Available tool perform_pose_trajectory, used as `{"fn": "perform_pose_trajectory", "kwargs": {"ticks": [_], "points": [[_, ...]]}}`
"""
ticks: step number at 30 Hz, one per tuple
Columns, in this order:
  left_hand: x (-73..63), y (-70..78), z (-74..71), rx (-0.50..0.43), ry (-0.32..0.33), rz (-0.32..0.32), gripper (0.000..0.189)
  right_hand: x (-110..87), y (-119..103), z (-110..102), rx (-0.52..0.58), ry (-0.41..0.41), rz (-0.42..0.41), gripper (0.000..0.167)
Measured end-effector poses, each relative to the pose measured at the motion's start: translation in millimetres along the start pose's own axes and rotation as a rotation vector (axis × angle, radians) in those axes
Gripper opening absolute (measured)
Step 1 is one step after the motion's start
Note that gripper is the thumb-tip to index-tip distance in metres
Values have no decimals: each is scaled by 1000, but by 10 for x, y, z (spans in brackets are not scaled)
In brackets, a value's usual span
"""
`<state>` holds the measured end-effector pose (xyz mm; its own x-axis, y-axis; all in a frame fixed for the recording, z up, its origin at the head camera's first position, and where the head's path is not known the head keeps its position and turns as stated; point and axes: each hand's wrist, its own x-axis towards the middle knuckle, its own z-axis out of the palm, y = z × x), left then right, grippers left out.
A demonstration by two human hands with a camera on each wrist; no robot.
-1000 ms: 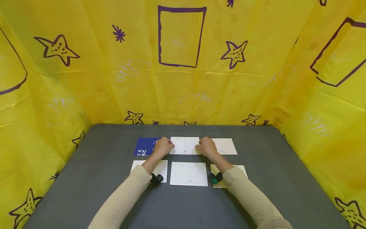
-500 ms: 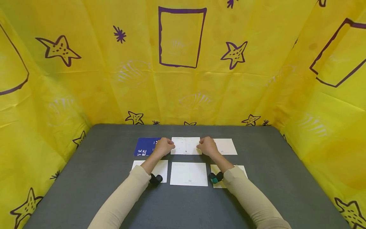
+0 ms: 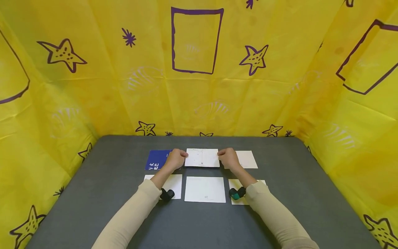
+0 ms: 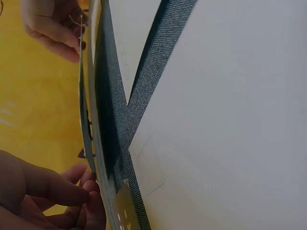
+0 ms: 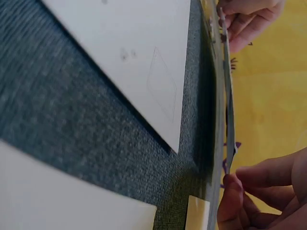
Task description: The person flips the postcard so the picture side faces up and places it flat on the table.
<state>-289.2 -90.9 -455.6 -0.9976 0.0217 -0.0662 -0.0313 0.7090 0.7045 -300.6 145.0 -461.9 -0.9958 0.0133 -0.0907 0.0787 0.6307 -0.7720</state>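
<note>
A white postcard (image 3: 202,157) with faint printed lines is at the middle of the back row, raised off the table with a shadow under its near edge. My left hand (image 3: 176,158) pinches its left end between thumb and fingers. At the opposite end, my right hand (image 3: 228,158) holds it in the same way. Both wrist views show the postcard (image 4: 84,110) nearly edge-on, slightly bowed, stretched between the two hands. The left hand partly covers a blue card (image 3: 156,159) with white characters; the right hand overlaps a pale card (image 3: 247,159).
A nearer row holds a white card (image 3: 174,186) under the left forearm, another white card (image 3: 205,189) in the middle, and a cream card (image 3: 235,183) under the right wrist. They lie on a dark grey table (image 3: 199,224). Yellow patterned cloth (image 3: 199,97) surrounds its back and sides.
The middle back postcard has come up off the table, lifted by both hands. Earlier it lay flat with the hands at its ends; its near edge now sits a little higher.
</note>
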Motion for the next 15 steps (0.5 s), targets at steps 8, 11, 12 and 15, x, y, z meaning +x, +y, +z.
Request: {"fn": "perform_pose_trajectory", "kwargs": {"ticks": [8,11,12,15], "points": [[-9,-14,-49,-115,38,-5,34,0,61,-37,-56,26,-237,35],[-15,-25,-61,-153,67,19,33,-12,71,-44,-86,60,-311,35],[-17,-25,-65,-166,76,29,33,-16,63,-49,-86,60,-304,34],[-21,-25,-75,-198,91,55,29,-42,49,-56,-91,97,-337,28]]}}
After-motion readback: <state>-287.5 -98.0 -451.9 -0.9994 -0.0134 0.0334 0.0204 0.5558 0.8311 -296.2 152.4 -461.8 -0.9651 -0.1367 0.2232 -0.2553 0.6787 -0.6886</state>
